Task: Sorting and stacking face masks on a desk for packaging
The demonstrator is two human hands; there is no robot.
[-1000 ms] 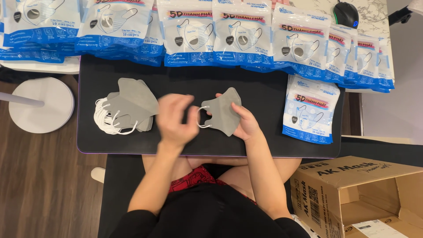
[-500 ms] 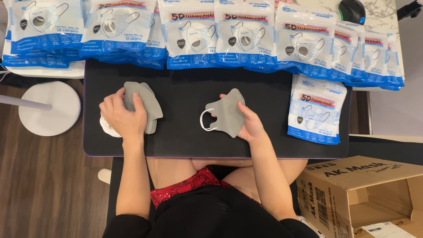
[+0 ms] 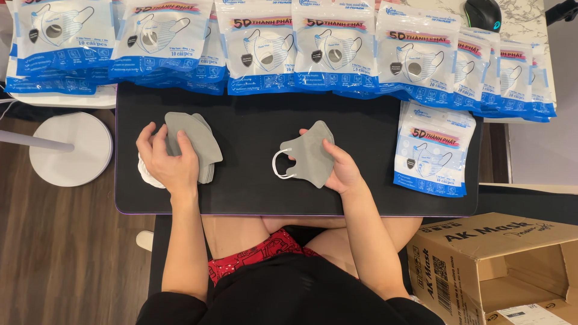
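Black tabletop [image 3: 361, 198] in front of me; my left hand [image 3: 165, 159] presses the grey mask stack [image 3: 195, 144], grip closed over it. My right hand [image 3: 340, 168] pinches one folded mask [image 3: 307, 153]: light, floppy, best held by the body, not the white loops [image 3: 280, 168].

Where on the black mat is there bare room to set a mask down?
Bare black mat lies between the mask stack and the held mask, and along its near edge. The far edge is crowded with packets.

Mask [image 3: 308, 153] in my right grip [image 3: 337, 168]: soft matt grey cloth. Tabletop [image 3: 253, 192] matt black; packs [image 3: 430, 156] glossy plastic; box [image 3: 500, 265] rough cardboard.
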